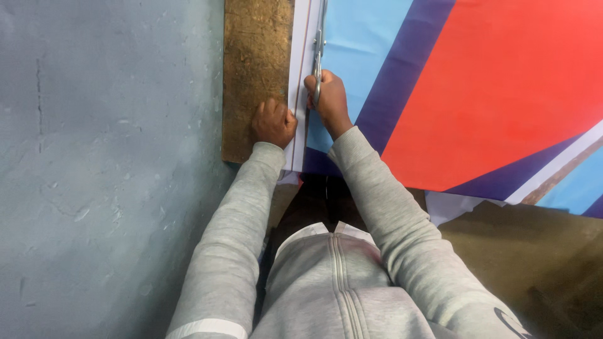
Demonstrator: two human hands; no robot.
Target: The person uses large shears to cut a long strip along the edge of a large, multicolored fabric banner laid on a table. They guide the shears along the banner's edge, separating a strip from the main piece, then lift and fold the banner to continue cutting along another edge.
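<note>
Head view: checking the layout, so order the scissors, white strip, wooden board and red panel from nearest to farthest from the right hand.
From the right hand:
1. Scissors, in its grip.
2. White strip, just left.
3. Wooden board, further left.
4. Red panel, far right.

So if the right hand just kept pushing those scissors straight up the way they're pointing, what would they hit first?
Probably only more of the white margin of the printed banner. The right hand points the scissors up along it, and the line looks free to the picture's top.

A worn brown wooden surface [254,69] carries a large printed sheet [496,81] of red, light blue and purple; its white edge strip [299,50] runs just beside the fingers [271,108].
</note>
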